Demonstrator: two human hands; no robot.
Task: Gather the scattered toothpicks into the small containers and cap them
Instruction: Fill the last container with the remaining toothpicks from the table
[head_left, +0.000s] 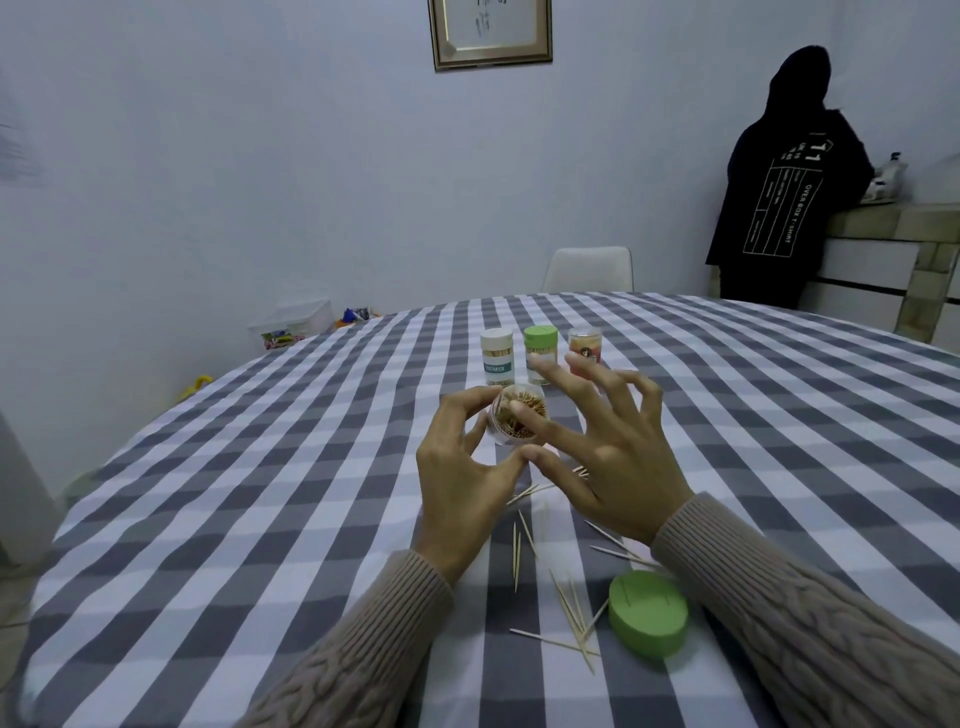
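My left hand (457, 467) grips a small clear container (514, 418), tilted toward me, its mouth packed with toothpicks. My right hand (608, 447) hovers beside it, fingers spread, its forefinger reaching across to the container's mouth. Several loose toothpicks (563, 608) lie scattered on the cloth below my hands. A green cap (648, 613) lies on the cloth near my right sleeve. Three capped containers stand behind my hands: a white-capped one (496, 356), a green-capped one (540, 353) and a clear orange one (584, 345).
The round table wears a grey and white checked cloth (260, 519). A white chair (589, 269) stands at the far edge. A person in a black hooded top (779, 182) stands at a counter at the back right. A clear box (291, 322) sits on the floor to the left.
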